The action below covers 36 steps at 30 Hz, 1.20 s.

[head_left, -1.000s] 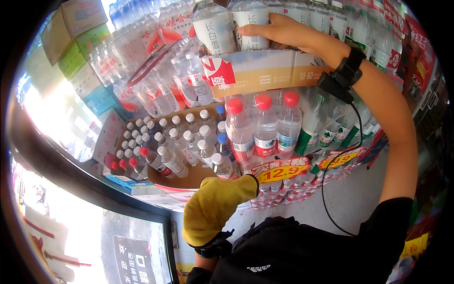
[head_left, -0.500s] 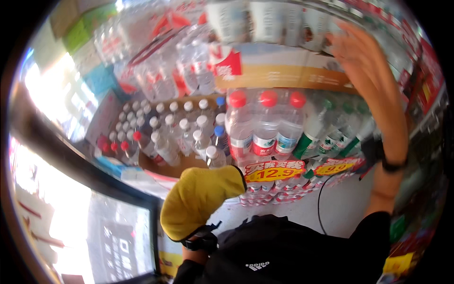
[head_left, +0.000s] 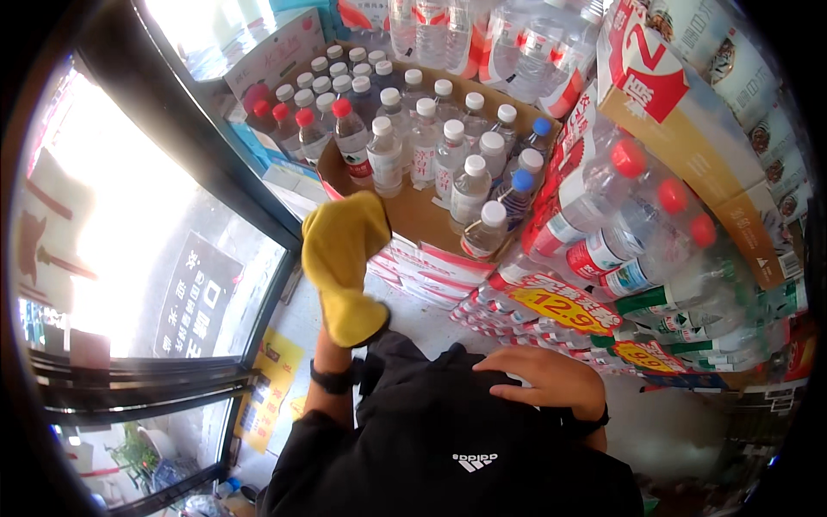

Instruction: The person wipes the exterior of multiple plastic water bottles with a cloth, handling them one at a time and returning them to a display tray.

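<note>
A yellow cloth (head_left: 340, 258) with dark edging covers my left hand and moves with it. The fingers beneath are hidden, and the cloth's folds gather about them. It is beside the near left corner of an open cardboard carton (head_left: 422, 220) of upright bottles, mostly white-capped. A red-capped bottle (head_left: 351, 142) and a white-capped bottle (head_left: 384, 159) stand just beyond the cloth. My right hand (head_left: 551, 379) is low in front of my black shirt, fingers stretched out and holding nothing. Both wrists wear black bands.
Large red-capped bottles (head_left: 594, 207) stand at the right, above yellow-and-red price signs (head_left: 564, 308). A brown-and-white carton (head_left: 689, 129) lies behind them. Shrink-wrapped bottle packs (head_left: 534, 52) rise at the back. A dark-framed glass door (head_left: 207, 155) borders the left, near a yellow floor sign (head_left: 269, 392).
My right hand has come down from the upper shelf to my front. The view has swung left toward the door. The yellow cloth stays on my left hand, now beside the carton's corner.
</note>
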Available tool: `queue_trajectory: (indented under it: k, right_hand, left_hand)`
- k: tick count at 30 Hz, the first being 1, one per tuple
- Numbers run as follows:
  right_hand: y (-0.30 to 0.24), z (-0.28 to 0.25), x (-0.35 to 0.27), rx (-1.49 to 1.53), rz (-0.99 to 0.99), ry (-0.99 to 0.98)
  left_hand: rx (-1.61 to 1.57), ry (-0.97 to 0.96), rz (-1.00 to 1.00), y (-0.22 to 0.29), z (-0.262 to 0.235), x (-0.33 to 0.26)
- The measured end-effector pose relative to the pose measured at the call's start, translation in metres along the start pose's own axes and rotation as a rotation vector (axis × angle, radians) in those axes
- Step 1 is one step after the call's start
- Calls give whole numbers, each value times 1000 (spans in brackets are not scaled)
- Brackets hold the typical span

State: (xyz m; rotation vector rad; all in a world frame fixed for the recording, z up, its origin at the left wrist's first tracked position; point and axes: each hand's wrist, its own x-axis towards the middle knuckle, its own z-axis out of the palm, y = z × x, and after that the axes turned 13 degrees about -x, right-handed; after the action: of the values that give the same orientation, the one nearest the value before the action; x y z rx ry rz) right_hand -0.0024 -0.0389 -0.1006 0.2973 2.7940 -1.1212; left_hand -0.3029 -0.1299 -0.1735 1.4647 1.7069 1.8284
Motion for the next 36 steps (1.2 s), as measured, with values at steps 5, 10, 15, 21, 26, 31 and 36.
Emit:
queue_trajectory:
  k: [5,10,15,21,26,31,36]
  right_hand:
    - [-12,17,51,-33,92,53]
    - [-12,32,87,39,204,28]
    - [-26,44,111,-164,224,103]
    - [-29,38,123,-152,328,119]
    - [-27,41,117,-170,407,97]
    - [-25,35,110,-172,423,116]
    - [-15,43,97,-221,434,180]
  left_hand:
    - [734,-493,129,22,-4,65]
    - [-182,-496,399,103,-26,107]
    - [-860,-472,922,141,-32,107]
    - [-1179,-490,879,119,-44,120]
    - [-1140,-474,977,120,-24,132]
    - [-1037,-345,859,133,-13,128]
    - [-76,-118,732,75,-3,164]
